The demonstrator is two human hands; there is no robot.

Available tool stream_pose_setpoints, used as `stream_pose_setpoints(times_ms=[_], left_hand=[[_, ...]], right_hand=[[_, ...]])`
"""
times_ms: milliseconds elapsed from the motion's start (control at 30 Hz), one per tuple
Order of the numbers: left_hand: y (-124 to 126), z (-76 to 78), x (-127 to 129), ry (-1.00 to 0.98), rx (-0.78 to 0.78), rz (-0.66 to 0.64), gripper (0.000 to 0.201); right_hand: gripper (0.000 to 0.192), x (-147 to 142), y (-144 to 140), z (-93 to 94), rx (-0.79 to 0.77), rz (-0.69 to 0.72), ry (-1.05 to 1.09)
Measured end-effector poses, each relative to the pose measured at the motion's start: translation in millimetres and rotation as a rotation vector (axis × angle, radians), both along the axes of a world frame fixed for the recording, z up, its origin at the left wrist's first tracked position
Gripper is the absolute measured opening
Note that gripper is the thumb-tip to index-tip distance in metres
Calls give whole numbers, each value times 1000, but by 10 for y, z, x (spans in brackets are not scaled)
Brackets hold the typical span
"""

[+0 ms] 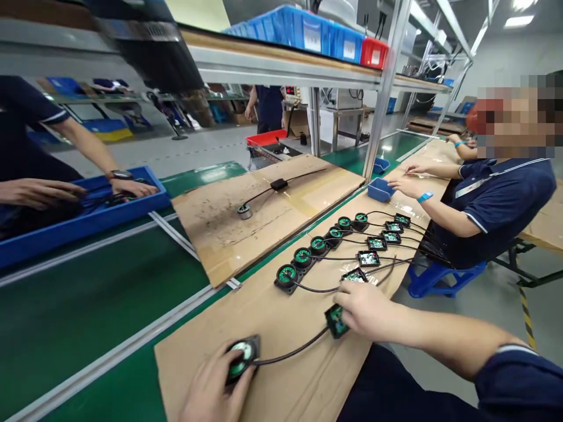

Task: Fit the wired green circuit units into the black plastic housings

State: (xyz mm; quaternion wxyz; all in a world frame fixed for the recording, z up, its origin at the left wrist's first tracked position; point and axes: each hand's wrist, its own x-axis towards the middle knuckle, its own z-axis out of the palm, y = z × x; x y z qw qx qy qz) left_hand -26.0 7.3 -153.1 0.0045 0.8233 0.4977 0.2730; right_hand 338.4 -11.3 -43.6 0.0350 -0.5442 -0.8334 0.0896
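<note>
My left hand [217, 384] is closed around a round black unit with a green circuit board [243, 351], low on the cardboard. A black cable [294, 353] runs from it to a small open black box with a green board inside [336, 321]. The fingers of my right hand [363, 305] grip that box. Beyond my hands stands a row of similar round units [302, 258], each cabled to its own open black box [368, 258]. The nearest of these boxes [354, 275] is partly hidden behind my right hand.
On a second cardboard sheet [281, 217] lies a cabled piece with a closed black box [278, 184]. A co-worker [505, 193] sits at the right by small blue bins [380, 190]. Across the green belt [101, 299], another person's hands reach into a blue tray [160, 196]. A metal post [382, 99] rises behind.
</note>
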Motion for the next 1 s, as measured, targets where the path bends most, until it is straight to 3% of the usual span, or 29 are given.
stream_pose_setpoints(times_ms=[67,133,200,233,400,600,700,800,900,1000], left_hand=[[77,33,230,-7,-13,-53,29],[183,49,400,12,-40,-44,32],[302,85,536,69,-59,-34,42],[366,117,603,108,-74,-27,49],[719,337,941,314,-234,-15,76],[1013,349,994,438,-92,-194,72],[1034,317,960,419,4,-251,74],[1052,311,993,384,84,-260,77],[1111,309,1044,393,119,-266,78],[1177,306,1054,434,115,-277,74]], right_hand=[[27,209,-135,-344,-7,-77,129],[63,343,-221,-608,28,-85,226],[96,428,-254,-774,61,-78,238],[100,462,-248,-825,81,-83,219],[94,618,-60,-932,163,-99,164],[95,868,146,-1002,134,-33,252],[75,1055,345,-895,272,-57,325],[48,1247,747,-736,409,-193,278],[57,1411,1303,-651,364,-230,121],[69,1558,1817,-639,208,-121,-18]])
